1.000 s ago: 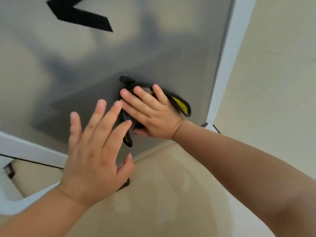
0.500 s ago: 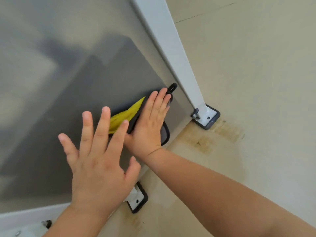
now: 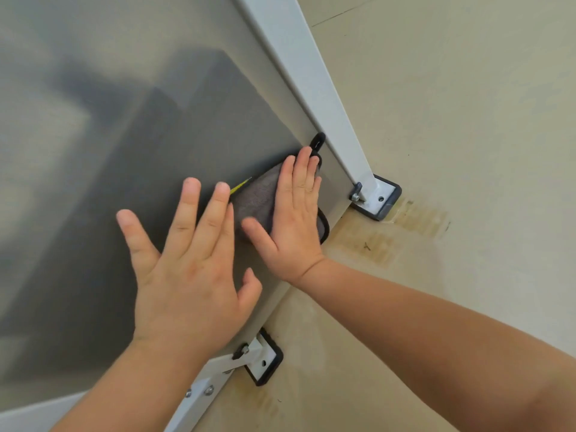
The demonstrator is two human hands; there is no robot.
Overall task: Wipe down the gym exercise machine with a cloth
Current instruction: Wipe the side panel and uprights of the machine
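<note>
The machine's grey translucent panel (image 3: 131, 145) fills the left of the head view, framed by a white metal post (image 3: 314, 79). A grey cloth (image 3: 254, 199) with black trim, a yellow edge and a black hanging loop lies flat against the panel near its lower right corner. My right hand (image 3: 296, 213) presses the cloth onto the panel with straight fingers. My left hand (image 3: 190, 275) is spread flat with straight fingers over the panel just left of the cloth; whether it touches the panel is unclear.
Two white foot plates with black pads stand on the beige floor: one foot (image 3: 378, 198) at the post's base, another foot (image 3: 265, 360) lower down. Brownish stains (image 3: 414, 219) mark the floor beside the right foot.
The view swung down toward the panel's lower corner. My right hand slid the cloth toward the post, and the cloth now shows its grey side instead of the yellow fold. My left hand stays spread.
</note>
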